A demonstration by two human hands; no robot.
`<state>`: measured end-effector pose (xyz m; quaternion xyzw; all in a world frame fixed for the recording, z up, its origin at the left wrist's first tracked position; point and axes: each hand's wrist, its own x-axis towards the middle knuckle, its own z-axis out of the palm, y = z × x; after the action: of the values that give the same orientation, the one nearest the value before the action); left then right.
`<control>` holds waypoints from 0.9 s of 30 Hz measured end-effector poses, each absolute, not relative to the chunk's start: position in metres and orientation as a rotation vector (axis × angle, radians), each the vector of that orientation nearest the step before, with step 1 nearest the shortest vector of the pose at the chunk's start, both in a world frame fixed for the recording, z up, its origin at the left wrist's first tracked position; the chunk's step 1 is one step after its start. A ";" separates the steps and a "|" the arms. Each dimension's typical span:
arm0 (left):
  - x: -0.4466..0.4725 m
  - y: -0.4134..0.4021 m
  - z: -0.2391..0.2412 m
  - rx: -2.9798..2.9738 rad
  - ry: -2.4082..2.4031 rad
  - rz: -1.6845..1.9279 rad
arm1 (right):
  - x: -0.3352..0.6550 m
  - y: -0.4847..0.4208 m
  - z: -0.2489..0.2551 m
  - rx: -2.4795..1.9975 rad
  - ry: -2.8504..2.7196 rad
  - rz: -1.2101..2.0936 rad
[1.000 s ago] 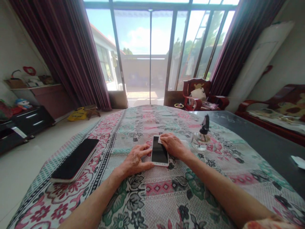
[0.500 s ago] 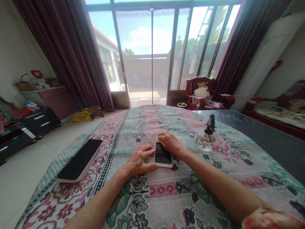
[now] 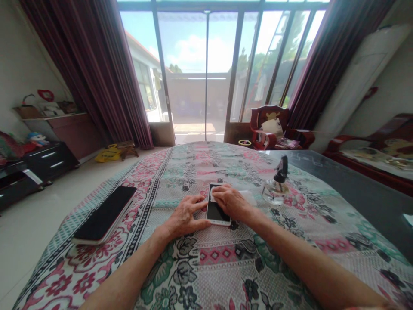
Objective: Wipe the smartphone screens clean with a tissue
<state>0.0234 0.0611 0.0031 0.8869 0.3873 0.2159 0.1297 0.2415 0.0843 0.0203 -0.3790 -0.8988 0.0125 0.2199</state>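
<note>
A white-framed smartphone (image 3: 219,215) lies screen up on the patterned tablecloth (image 3: 222,254). My left hand (image 3: 187,215) rests at its left side, thumb and fingers apart, with the tips touching the phone's edge near the lower corner. Over the upper part of the screen lies my right hand (image 3: 230,201), its fingers bunched together and pressing a small white wipe (image 3: 213,194) onto the glass. Part of the wipe is hidden under the fingers. Just right of that hand, a thin whitish, see-through piece (image 3: 248,197) lies on the cloth; I cannot make out what it is.
A clear spray bottle with a black pump head (image 3: 281,170) stands to the right. At the left lies a black flat device (image 3: 105,213) on top of something white. Beyond the table are a wooden armchair (image 3: 269,122), a dark low table (image 3: 309,161) and glass doors (image 3: 193,51).
My right hand has slid slightly down from the phone's top edge with the wipe, uncovering the top of the screen. My left hand stays at the phone's side. The view has shifted a little.
</note>
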 end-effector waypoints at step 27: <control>0.024 0.063 0.002 2.556 1.138 0.695 | 0.252 0.054 0.030 -0.906 -2.575 0.126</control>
<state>0.0241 0.0626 0.0019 0.8792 0.3914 0.2392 0.1292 0.2521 0.0536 0.0297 -0.3246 -0.9227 0.0451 0.2032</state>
